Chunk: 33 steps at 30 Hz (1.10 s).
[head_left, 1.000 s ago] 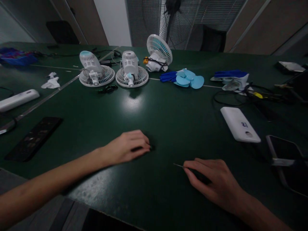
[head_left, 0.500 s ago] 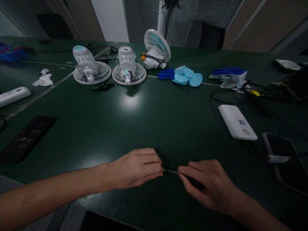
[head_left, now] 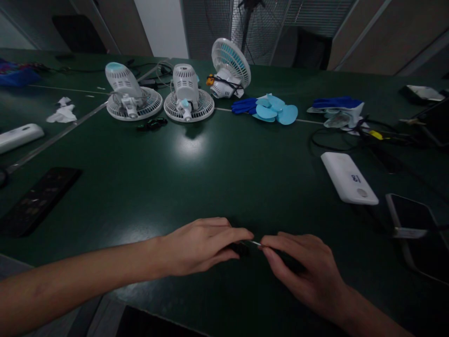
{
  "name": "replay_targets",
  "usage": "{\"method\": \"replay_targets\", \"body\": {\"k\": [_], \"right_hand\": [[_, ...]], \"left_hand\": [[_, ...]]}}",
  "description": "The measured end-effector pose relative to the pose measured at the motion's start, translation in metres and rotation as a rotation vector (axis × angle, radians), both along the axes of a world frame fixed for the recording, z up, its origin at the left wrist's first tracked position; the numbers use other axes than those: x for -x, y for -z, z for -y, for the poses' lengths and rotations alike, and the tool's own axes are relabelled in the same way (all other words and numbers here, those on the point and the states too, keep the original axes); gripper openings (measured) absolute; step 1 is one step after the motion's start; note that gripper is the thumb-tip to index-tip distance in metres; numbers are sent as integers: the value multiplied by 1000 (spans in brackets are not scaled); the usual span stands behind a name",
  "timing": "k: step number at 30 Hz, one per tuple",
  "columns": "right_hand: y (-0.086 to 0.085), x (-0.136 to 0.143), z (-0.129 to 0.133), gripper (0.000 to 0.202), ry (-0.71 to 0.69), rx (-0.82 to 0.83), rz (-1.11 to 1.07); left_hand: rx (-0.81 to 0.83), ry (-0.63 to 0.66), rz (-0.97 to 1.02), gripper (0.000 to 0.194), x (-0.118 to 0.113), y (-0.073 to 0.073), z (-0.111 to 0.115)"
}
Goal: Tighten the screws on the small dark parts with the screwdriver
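Low over the near part of the green table (head_left: 210,182), my left hand (head_left: 205,245) is closed, thumb and fingers around a small dark part (head_left: 242,248) that is mostly hidden. Its index finger reaches out along a thin metal shaft. That shaft belongs to a screwdriver (head_left: 256,243), whose dark handle lies inside my closed right hand (head_left: 305,267). The tip of the shaft meets the left fingers, and its exact contact with the dark part cannot be made out.
Two small white fans (head_left: 131,105) (head_left: 188,100) lie face down at the back; a third fan (head_left: 229,70) tilts up. Light-blue fan blades (head_left: 277,110) rest on a blue glove (head_left: 243,106). A white power bank (head_left: 349,178) and phone (head_left: 410,215) lie right, a black tray (head_left: 40,201) left.
My left index finger has stretched out toward the screwdriver shaft, and the small part in that hand has turned, showing more dark surface. My right hand has shifted only slightly.
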State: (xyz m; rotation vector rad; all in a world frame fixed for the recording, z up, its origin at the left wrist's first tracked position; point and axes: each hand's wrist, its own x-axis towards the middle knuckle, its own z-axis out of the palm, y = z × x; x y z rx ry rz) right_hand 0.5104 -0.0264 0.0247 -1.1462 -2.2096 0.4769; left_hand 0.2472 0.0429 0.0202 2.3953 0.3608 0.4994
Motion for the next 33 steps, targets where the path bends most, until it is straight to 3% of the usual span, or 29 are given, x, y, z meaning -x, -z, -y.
{"method": "replay_targets", "body": {"k": [5,12,17,22,26,30,33], "right_hand": [[2,-3,-1,15,21,35,-11],[0,-10,-2,14,50,34,11],[-3,-14,-5,12,133,13,-51],[-1,-18,-5,12,223,-10,-113],[-3,-18,-5,12,205,-10,-117],[-6,-20,-4,11,191,-20,-111],[-6,-21,-4,11,156,17,-131]], "left_hand": [[60,-2,-22,53,2,1,-1],[19,-5,-52,50,1,-2,-3],[-114,-76,-64,43,-7,-10,2],[-296,-43,-132,34,-30,-8,9],[-391,-2,-155,20,-42,-3,9],[-512,-13,-189,23,-24,0,-10],[-501,-178,-280,24,17,1,-46]]}}
